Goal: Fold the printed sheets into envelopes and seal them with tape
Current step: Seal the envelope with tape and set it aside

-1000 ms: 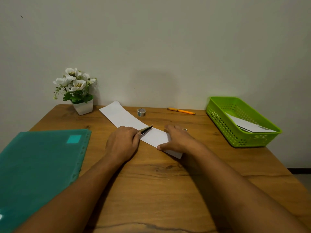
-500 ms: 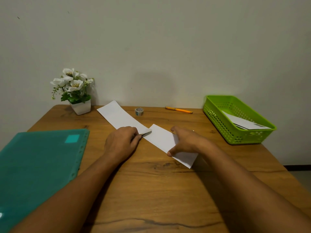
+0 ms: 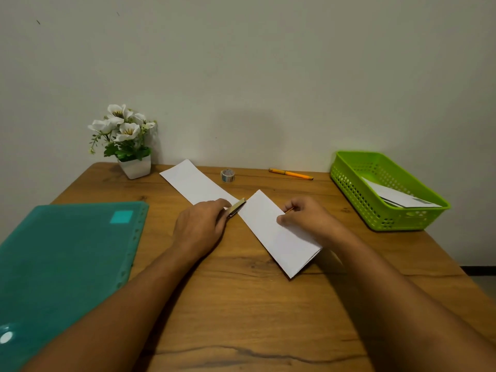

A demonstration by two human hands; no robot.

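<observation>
A folded white paper strip (image 3: pixel 271 237) lies slantwise at the middle of a wooden table (image 3: pixel 241 304), its layered end towards the viewer. The right hand (image 3: pixel 308 218) pinches its far long edge, thumb on top and fingers curled, probably to steady it for the next fold. A second white strip (image 3: pixel 193 181) lies just beyond, in line with the first and apart from it by a narrow gap. The left hand (image 3: pixel 200 226) rests on that strip's near end, fingers closed round a slim metal tool (image 3: pixel 237 207), possibly a craft knife or letter opener, whose tip points into the gap. A small tape roll (image 3: pixel 227 175) waits near the wall for sealing, beside an orange pen (image 3: pixel 291 174). At right a green basket (image 3: pixel 357 194) holds finished envelopes (image 3: pixel 400 200). At left lie a teal plastic folder (image 3: pixel 67 259) and a potted white flower (image 3: pixel 126 140).
</observation>
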